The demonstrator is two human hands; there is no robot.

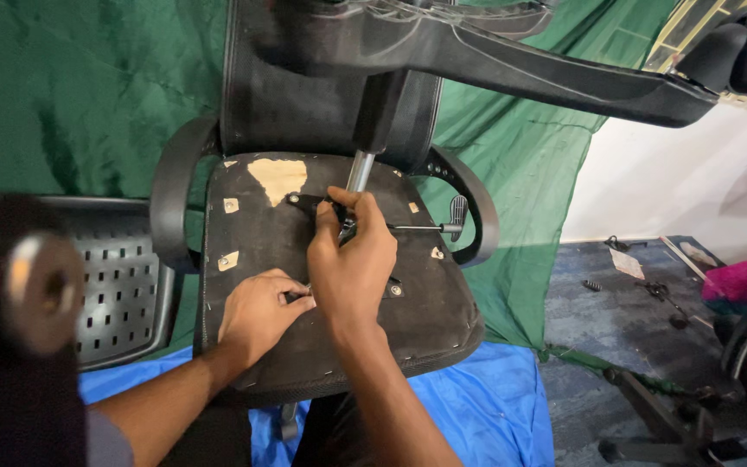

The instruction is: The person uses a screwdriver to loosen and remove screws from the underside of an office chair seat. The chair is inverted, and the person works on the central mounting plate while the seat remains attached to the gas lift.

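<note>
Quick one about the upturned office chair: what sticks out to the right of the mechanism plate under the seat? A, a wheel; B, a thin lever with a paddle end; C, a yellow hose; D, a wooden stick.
B: a thin metal lever with a dark paddle end runs rightward from the mechanism under the right hand, toward the armrest.

Floor [641, 320] under me, dark blue carpet at right of frame. Blue sheet [477, 406] spread at bottom centre, my upturned office chair [339, 259] on it. Small tools [663, 298] scattered right; chair base [667, 424] lower right.

Black seat underside [304, 259]; green backdrop cloth [88, 86]; blue sheet [477, 406].
</note>
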